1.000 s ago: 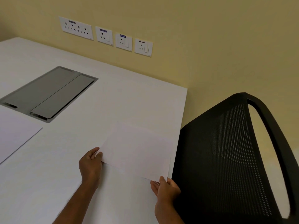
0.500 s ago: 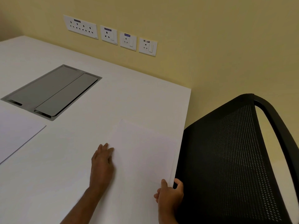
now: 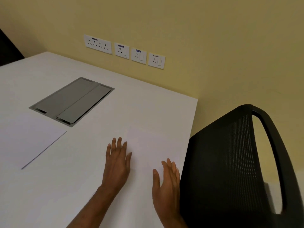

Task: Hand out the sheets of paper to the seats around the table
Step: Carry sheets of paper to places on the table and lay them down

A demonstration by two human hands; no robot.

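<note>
right hand released sheet | left hand flat

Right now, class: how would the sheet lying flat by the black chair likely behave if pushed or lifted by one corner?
The sheet lies thin and flat on the smooth white table, so it would probably slide easily. Lifted by one corner, it would likely droop. It looks very light.

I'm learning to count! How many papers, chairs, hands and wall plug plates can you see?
Sheets of paper: 2, one at the left, one by the chair
Chairs: 1
Hands: 2, left, right
Wall plug plates: 4
Total: 9
</note>
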